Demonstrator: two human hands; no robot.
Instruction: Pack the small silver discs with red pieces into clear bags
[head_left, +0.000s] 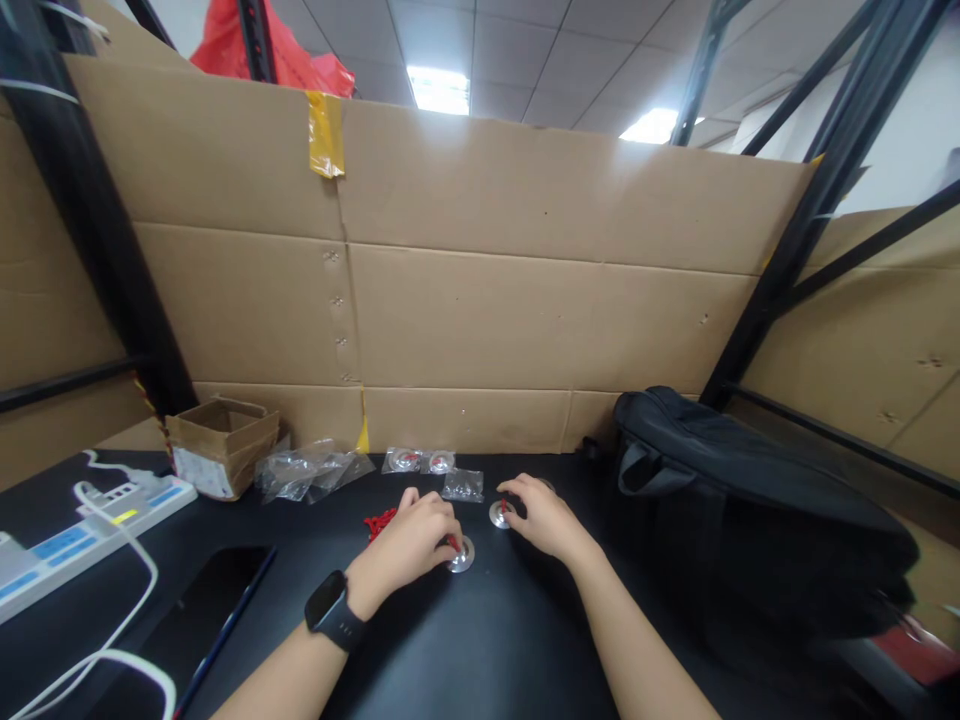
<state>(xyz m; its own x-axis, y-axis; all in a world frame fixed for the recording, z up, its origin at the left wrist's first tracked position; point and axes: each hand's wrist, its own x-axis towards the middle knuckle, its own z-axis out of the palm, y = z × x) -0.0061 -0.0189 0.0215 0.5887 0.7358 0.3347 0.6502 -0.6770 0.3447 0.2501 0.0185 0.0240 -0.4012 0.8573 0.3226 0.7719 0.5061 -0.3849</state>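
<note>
My left hand (pixel 411 541), with a black watch on its wrist, rests on the black table (pixel 487 640) with its fingers curled over a small round silver disc (pixel 461 553) that has a red part on it. My right hand (pixel 541 516) lies just to the right, fingers pinched on a second silver disc (pixel 499 514) with a red bit. A small heap of red pieces (pixel 379 522) lies left of my left hand. Small clear bags holding more discs (pixel 420 461) lie beyond the hands, near the cardboard wall.
A black bag (pixel 742 500) fills the table's right side. An open cardboard box (pixel 221 445) and crumpled clear bags (pixel 311 468) sit at the back left. A white power strip (pixel 82 525) with white cables lies far left. Cardboard walls (pixel 480 300) enclose the back.
</note>
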